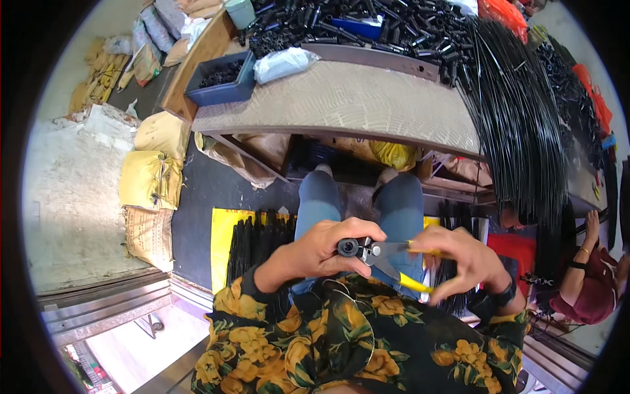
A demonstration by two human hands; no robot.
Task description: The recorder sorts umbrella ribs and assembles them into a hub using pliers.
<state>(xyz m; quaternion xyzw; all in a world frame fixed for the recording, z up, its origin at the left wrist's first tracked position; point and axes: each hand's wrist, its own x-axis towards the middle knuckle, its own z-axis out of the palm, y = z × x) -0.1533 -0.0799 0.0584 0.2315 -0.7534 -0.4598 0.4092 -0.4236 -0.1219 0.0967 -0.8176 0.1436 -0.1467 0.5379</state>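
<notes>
In front of my lap, my left hand (314, 248) is closed around a short black cylindrical piece (348, 247) with a round hole in its end. Pliers (390, 251) with yellow handles lie across from it, their metal jaws touching or very close to the piece. The handles are spread apart. My right hand (467, 261) has the pliers by those handles, its thumb at the lower one and its fingers at the upper one. Whether the jaws grip anything is too small to tell.
A worktable (367, 105) stands ahead, with heaped black tubular parts (420, 29), a grey bin (223, 82) and a plastic bag (285, 64). Long black cables (518, 118) hang over its right side. Black strands (252, 243) lie beside my left leg. Another person's arm (577, 266) is at right.
</notes>
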